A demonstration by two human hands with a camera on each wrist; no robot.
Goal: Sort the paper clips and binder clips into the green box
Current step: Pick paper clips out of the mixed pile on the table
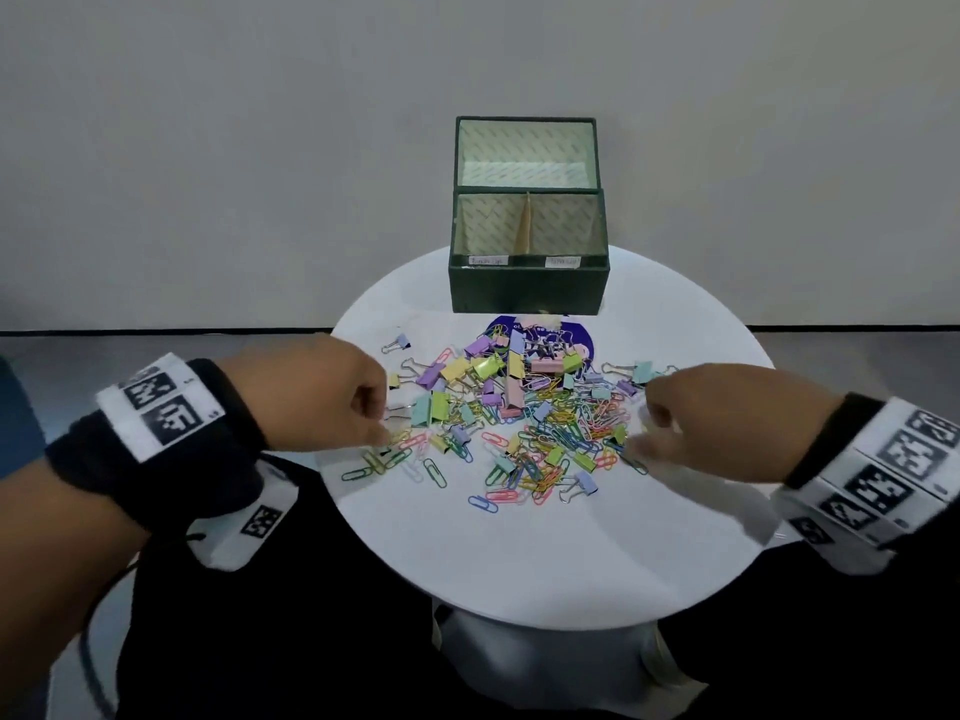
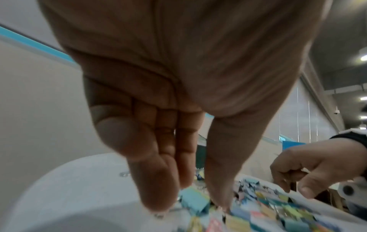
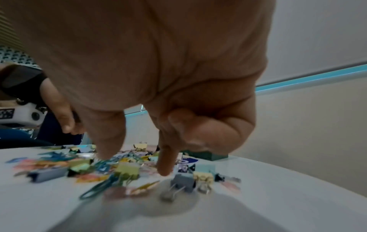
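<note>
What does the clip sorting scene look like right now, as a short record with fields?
surface: round white table
container: green box, lid open, two labelled front compartments, no clips visible inside
items: mixed pile of pastel paper clips and binder clips in front of the box
left hand: over the pile's left edge, fingers pointing down, grip unclear
right hand: over the pile's right edge, thumb and forefinger extended down, nothing held
progress: sorting not visibly started

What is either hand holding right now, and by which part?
Nothing, as far as the views show. The left hand and right hand reach down at opposite sides of the clip pile, fingers extended, no clip lifted.
</note>
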